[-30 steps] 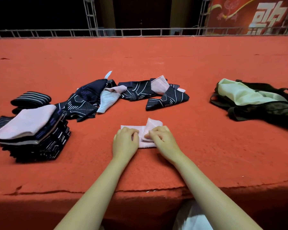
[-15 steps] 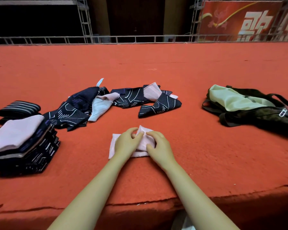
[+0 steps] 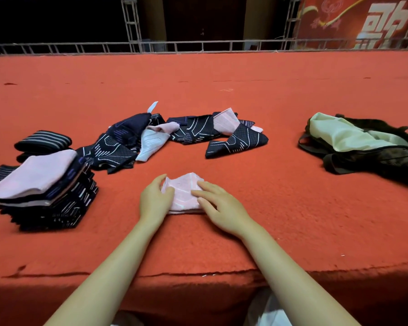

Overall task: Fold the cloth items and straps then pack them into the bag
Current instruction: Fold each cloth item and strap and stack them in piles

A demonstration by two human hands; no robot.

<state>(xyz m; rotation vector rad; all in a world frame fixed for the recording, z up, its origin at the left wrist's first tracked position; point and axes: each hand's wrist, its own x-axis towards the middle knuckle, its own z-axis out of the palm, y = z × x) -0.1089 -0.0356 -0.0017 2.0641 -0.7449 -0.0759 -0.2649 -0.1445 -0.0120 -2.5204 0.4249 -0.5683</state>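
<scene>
A small pink cloth point(image 3: 184, 191), folded into a compact square, lies on the red carpeted surface in front of me. My left hand point(image 3: 154, 200) grips its left edge with curled fingers. My right hand point(image 3: 218, 204) rests flat on its right side, fingers spread. A stack of folded cloths point(image 3: 40, 191), pink on top and dark patterned below, stands at the left. Behind it lie rolled striped straps point(image 3: 43, 140). Unfolded dark and pink cloths point(image 3: 174, 135) are scattered in the middle. The dark bag point(image 3: 372, 149) with a pale green lining lies open at the right.
The front edge of the red surface point(image 3: 198, 274) runs just below my forearms. A metal railing point(image 3: 198, 45) borders the far edge, with a red banner point(image 3: 363, 20) behind it. Bare carpet lies between the pink cloth and the bag.
The raised flap of the pink cloth has been folded down and the cloth is now a smaller flat square. My right hand has opened and lies flat on it.
</scene>
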